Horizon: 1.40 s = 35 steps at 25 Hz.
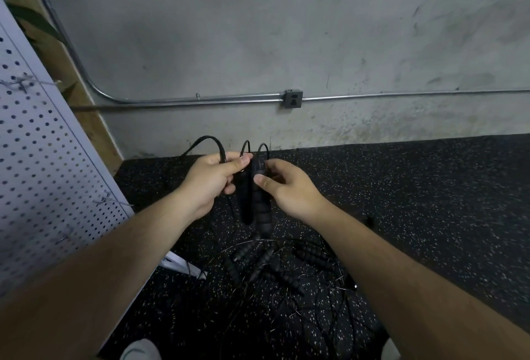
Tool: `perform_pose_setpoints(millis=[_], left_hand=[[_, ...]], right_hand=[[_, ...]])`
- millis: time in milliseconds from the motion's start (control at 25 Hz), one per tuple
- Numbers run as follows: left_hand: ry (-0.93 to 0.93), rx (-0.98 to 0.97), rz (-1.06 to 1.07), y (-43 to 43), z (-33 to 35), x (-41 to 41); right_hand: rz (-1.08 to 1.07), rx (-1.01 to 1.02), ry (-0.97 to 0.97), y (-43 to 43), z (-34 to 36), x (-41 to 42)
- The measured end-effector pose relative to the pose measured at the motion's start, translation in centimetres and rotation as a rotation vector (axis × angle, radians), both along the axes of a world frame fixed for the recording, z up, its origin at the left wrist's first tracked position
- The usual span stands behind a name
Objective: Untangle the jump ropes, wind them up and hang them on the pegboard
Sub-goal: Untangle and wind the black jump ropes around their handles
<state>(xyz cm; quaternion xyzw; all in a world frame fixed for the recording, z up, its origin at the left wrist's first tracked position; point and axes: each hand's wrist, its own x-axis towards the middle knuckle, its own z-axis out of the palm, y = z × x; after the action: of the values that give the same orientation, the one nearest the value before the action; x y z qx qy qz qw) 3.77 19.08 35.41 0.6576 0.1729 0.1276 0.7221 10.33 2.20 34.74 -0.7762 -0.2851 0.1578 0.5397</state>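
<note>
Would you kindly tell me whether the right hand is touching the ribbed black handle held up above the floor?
Touching. The head view shows the right hand with its thumb pressed onto the ribbed handle and its fingers curled round the top.

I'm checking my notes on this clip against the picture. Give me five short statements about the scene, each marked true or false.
1. The left hand grips the smooth handle together with the cord loops. True.
2. The right hand is empty. False: it pinches the ribbed handle near its top.
3. A tangle of ropes lies on the floor below the hands. True.
4. The pegboard stands to the person's right. False: it is on the left.
5. A wound rope already hangs on the pegboard. False: no rope shows on the part of it in view.
</note>
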Motion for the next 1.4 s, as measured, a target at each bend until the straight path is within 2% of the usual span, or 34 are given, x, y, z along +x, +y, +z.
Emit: perform_pose_setpoints(millis=[120,360,560,720,840,880,1000,1080,1160,1240,1360,1400], left_hand=[[0.001,-0.045,0.032,-0.6,0.1,-0.3],[0.04,-0.099,0.104,-1.4,0.5,-0.8],[0.136,0.037,0.037,-1.3,1.5,-1.9],[0.106,0.0,0.059,-1.4,2.4,-1.8],[0.087,-0.054,0.093,-1.9,2.5,-1.5],[0.099,-0.067,0.097,-2.0,2.4,-1.5],[0.128,-0.175,0.084,-1.3,2.0,-1.4],[0.137,-0.192,0.035,-0.3,1.9,-1.6],[0.191,-0.018,-0.032,0.8,1.5,-1.8],[0.335,0.237,-0.058,1.8,1.2,-2.0],[0.594,0.711,-0.05,2.6,1.2,-2.6],[0.607,0.888,-0.046,2.6,1.3,-2.8]], right_hand=[[-0.012,0.016,-0.1,-0.1,0.2,-0.6],[-0.047,-0.12,-0.346,0.4,0.0,-1.8],[-0.021,-0.128,-0.531,0.5,0.2,-3.0],[-0.041,-0.17,-0.505,0.8,0.1,-4.5],[-0.122,-0.423,-0.49,1.2,-0.2,-5.6],[-0.127,-0.405,-0.455,1.3,-0.3,-5.7],[-0.059,-0.153,-0.302,1.2,0.1,-5.0],[-0.039,-0.135,-0.266,0.7,0.9,-4.4],[0.0,-0.212,-0.257,0.0,2.1,-3.5],[0.078,-0.322,-0.232,-0.9,3.1,-2.5],[0.145,-0.397,-0.182,-2.4,3.7,-1.6],[0.148,-0.406,-0.171,-2.8,3.6,-1.6]])
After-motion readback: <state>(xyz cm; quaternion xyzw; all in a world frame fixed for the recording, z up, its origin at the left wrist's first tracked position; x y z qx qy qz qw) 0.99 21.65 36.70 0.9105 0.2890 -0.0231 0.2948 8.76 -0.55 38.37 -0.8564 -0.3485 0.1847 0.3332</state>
